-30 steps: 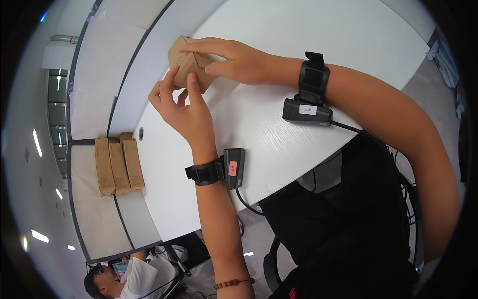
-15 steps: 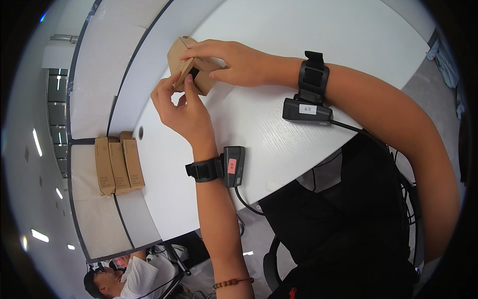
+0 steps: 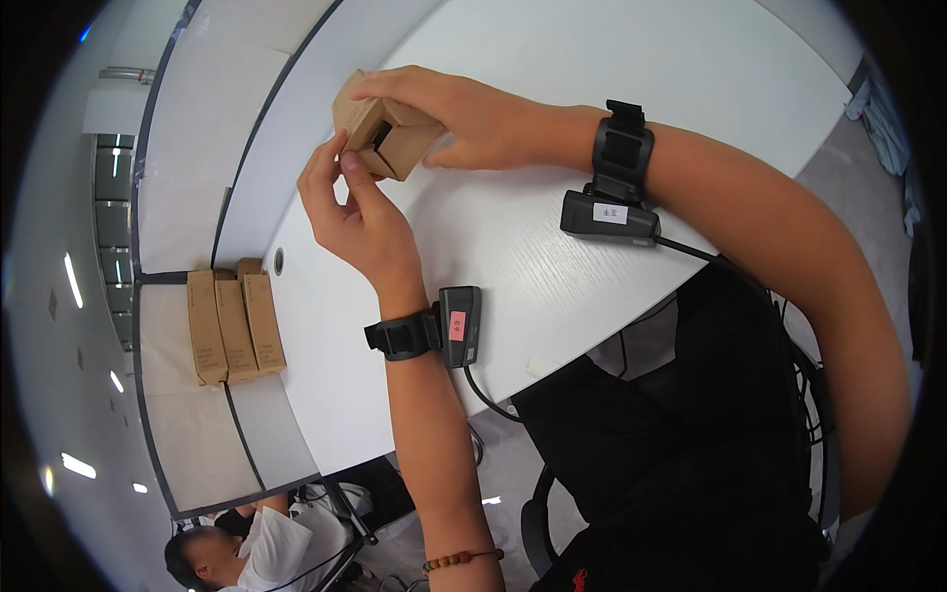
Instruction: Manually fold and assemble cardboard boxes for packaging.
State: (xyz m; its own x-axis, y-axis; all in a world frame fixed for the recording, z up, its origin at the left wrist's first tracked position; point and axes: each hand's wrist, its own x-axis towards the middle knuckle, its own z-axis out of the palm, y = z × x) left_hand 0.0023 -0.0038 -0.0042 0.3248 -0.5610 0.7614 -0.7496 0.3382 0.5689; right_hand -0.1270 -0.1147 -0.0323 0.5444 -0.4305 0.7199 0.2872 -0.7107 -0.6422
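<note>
A small brown cardboard box is held above the far left of the white table, its end opened toward me. Through the opening a dark patch shows inside; I cannot make out what it is. My right hand wraps over the box from above and the right, fingers across the top and thumb at the lower right side. My left hand pinches the box's near left edge by the opening, thumb in front and fingers behind. Each wrist wears a black strap with a cabled black device.
Several brown cartons stand against the low partition at left. A round cable hole sits in the table nearby. Another person sits beyond the partition at lower left. Black cables trail from my wrists.
The box's end now shows wider open, with more of the inside visible. My left thumb has drawn back from the opening toward the box's left edge. My right hand has risen slightly.
</note>
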